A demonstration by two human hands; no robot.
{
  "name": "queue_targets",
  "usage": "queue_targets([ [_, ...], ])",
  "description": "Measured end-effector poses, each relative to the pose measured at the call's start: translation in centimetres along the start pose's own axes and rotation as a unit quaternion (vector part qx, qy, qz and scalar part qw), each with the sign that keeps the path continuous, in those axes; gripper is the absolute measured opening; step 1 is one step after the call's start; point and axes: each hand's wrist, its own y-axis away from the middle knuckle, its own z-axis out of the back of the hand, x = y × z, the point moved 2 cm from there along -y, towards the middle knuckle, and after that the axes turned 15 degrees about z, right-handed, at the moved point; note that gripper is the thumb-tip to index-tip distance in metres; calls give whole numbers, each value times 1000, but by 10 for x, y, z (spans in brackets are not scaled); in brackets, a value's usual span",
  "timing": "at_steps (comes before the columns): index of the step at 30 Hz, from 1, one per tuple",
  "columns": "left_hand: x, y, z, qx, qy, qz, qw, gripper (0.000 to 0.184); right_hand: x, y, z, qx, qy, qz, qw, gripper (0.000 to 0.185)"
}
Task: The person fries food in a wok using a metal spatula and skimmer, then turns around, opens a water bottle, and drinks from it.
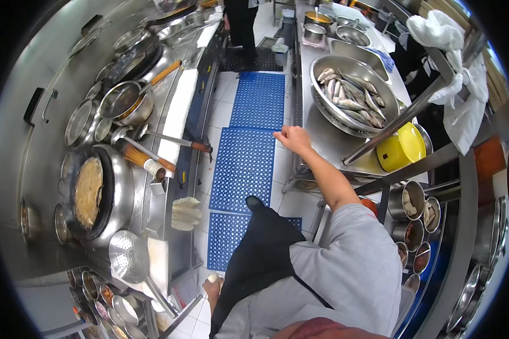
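White piece at the left hand, low and back; fish bowl nearest the right

Obs., from my end of the head-camera feed. Key relation: the small white piece (212, 277) lies at the left hand (211, 290) itself, so that hand is by far the nearer. I see its fingers curled about the piece, low beside the body; the grip is partly hidden. Long axis of the piece: too little shows for me to tell.

The right hand (293, 139) is well apart from it, farther forward and across to the right. I read its fingers as folded into a loose fist, with nothing visible inside. It hangs over the edge of the blue mat (245, 164), near the right-hand surface (340, 149).

Relative positions: the metal bowl (327, 111) sits on that surface, forward and right of the right hand, not touching it. The fish (349, 97) inside are heaped, many running diagonally from far left to near right. Across the aisle, the flatbread (88, 192) lies in a wok (110, 186), forward and left of the left hand, long axis roughly fore-and-aft. The perforated skimmer (129, 257) rests between them, its handle slanting towards the left hand.
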Motion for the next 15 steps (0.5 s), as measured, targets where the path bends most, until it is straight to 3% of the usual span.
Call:
queue_targets([
  [4, -2, 8, 2, 37, 72, 31, 996, 62, -3, -1, -1, 9, -7, -4, 1000, 46],
  [10, 0, 5, -3, -36, 59, 47, 996, 68, -1, -1, -1, 17, -5, -7, 1000, 42],
  [15, -24, 13, 10, 80, 51, 58, 994, 61, 0, -1, 0, 8, -10, -13, 1000, 34],
])
